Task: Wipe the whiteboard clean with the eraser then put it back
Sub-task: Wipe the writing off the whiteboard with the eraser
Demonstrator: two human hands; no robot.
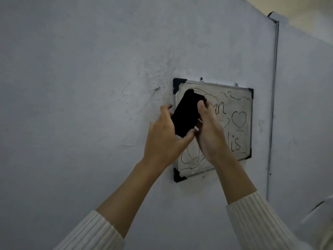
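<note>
From the head camera we see one small whiteboard (232, 109) hanging on a pale grey wall (90, 69), framed in metal with black corner caps; we count three caps in the open, at the upper left, upper right and lower left, and a fourth at the lower right just shows beside the right forearm. One black eraser (187, 114) is held in front of the board's upper left area, tilted so its long side runs from lower left to upper right, covering part of the surface there; whether it touches the surface we cannot tell. Two bare hands are on it. Our left hand (165, 141) has its grip curled around the eraser's lower left end, thumb under the bottom edge and fingers (164, 110) wrapped behind the far side. Our right hand (209, 134) has its grip closed on the right edge, with the thumb pressed against the upper end. Both forearms rise from the bottom of the view, each ending in one cream ribbed sleeve (252, 213). The board carries dark marker writing: one heart (238, 119), some letters near the middle, letters reading "lis" lower right, looping scribbles at the lower left, and wavy lines along the top. Two small hangers sit on the top edge, one screw (159, 88) sticks in the wall left of the board, and one thin conduit (273, 87) runs down the wall on the right.
</note>
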